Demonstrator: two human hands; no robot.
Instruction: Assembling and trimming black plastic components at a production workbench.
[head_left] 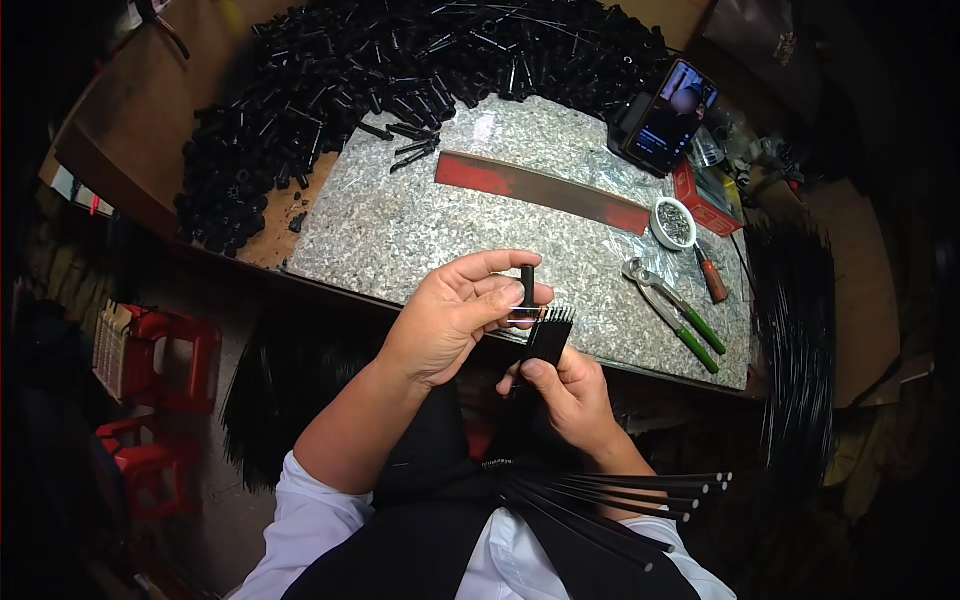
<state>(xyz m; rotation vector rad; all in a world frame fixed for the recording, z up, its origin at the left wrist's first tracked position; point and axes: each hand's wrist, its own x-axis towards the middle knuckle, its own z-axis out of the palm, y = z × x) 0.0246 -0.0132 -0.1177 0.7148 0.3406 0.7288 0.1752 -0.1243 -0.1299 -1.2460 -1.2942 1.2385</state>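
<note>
**Black ribs gathered at the bench edge as a small tube is fitted**

A person at the near edge of a speckled stone worktop (420,230) clenches a fanned bundle of thin black ribs (548,335) in the right hand (570,395), their tips spread just above the fist and their long tails trailing back across the lap. The left hand (450,315) pinches a short black tube (527,280) upright between thumb and fingers, holding it touching or just over the rib tips; which of the two cannot be told. The work looks to be at the joining step, tube meeting ribs, and the next move would seem to call for lining the tube's end squarely with the gathered tips while the right hand keeps them bunched. A great heap of black tubes (400,70) rings the far edge and far left corner of the worktop. A red-ended metal strip (545,190) lies across its middle. Toward the right edge lie green-handled pliers (675,310), a small white dish of metal bits (674,222) and a screwdriver (709,275); a phone (670,115) stands propped at the far right corner. Red stools (160,350) stand on the floor to the left.
</note>
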